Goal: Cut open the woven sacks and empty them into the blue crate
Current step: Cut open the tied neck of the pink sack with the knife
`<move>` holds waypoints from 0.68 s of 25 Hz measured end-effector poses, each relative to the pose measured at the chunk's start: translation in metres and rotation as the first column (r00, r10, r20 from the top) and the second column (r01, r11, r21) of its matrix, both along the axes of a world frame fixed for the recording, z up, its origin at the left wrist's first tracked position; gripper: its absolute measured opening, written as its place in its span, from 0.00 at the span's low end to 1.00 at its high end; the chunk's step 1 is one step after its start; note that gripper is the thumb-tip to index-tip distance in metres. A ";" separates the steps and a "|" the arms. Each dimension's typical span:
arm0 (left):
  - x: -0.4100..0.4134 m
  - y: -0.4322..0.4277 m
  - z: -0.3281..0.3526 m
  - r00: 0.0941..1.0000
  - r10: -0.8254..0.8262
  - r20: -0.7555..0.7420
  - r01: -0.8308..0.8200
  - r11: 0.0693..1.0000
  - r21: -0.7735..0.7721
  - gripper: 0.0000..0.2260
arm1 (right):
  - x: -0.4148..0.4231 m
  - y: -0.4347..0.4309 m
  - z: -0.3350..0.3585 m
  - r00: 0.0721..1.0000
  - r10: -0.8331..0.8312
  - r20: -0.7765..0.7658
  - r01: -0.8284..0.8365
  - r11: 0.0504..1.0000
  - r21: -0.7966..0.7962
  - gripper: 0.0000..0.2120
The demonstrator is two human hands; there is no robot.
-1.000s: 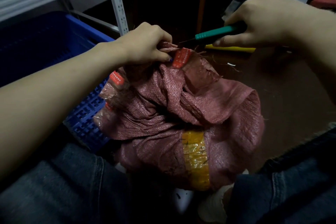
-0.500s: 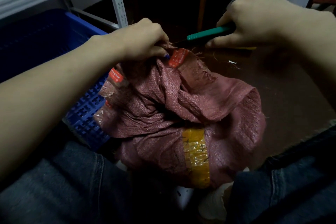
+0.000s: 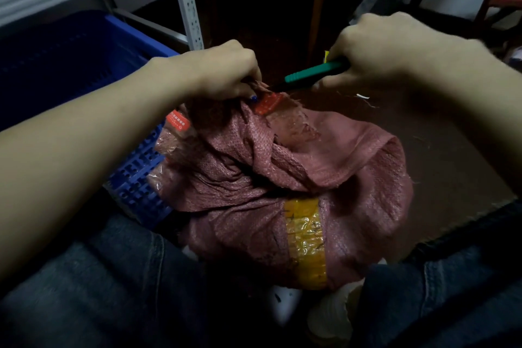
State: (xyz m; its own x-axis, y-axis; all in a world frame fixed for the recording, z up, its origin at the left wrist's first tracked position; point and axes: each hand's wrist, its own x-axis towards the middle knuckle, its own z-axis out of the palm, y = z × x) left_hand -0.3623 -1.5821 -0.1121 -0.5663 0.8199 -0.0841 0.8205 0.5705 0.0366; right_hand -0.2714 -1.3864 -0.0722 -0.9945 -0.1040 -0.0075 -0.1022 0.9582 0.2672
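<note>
Dim brown floor (image 3: 440, 155) spreads out ahead of us in the head view, with a grey shelf post (image 3: 186, 5) rising at the upper left. Between our jeans-clad knees (image 3: 93, 285) sits the reddish woven sack (image 3: 296, 172), crumpled, with a strip of yellow tape (image 3: 306, 240) down its near side. The blue crate (image 3: 70, 65) stands to our left, its latticed wall just beside the sack. Our left hand (image 3: 223, 70) has its fingers curled, pinching the sack's bunched top edge next to a red label (image 3: 268, 102). Our right hand (image 3: 387, 48) has its fingers wrapped around the green-handled cutter (image 3: 313, 72), whose dark tip points at the pinched fabric beside the left hand.
</note>
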 end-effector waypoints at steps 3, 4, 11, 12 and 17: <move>-0.002 -0.006 0.001 1.000 0.001 -0.022 -0.002 0.999 -0.038 0.12 | -0.006 -0.006 -0.007 1.000 0.021 -0.016 -0.020 0.999 0.029 0.26; -0.002 -0.007 0.002 1.000 0.000 -0.026 -0.001 0.999 -0.044 0.12 | -0.007 -0.005 -0.006 1.000 0.012 -0.003 -0.012 1.000 0.020 0.26; 0.001 -0.001 0.005 0.998 -0.053 -0.044 0.051 0.997 -0.055 0.11 | 0.003 0.002 -0.004 1.000 -0.023 0.010 0.023 1.000 -0.014 0.26; 0.001 -0.001 0.003 0.996 -0.064 -0.055 0.060 0.996 -0.072 0.11 | 0.005 0.000 -0.004 1.000 -0.021 -0.003 0.021 1.000 0.012 0.25; 0.001 -0.003 -0.001 0.996 -0.028 -0.084 0.019 0.993 -0.114 0.11 | 0.000 -0.013 -0.011 0.995 0.062 -0.082 -0.054 0.994 0.091 0.24</move>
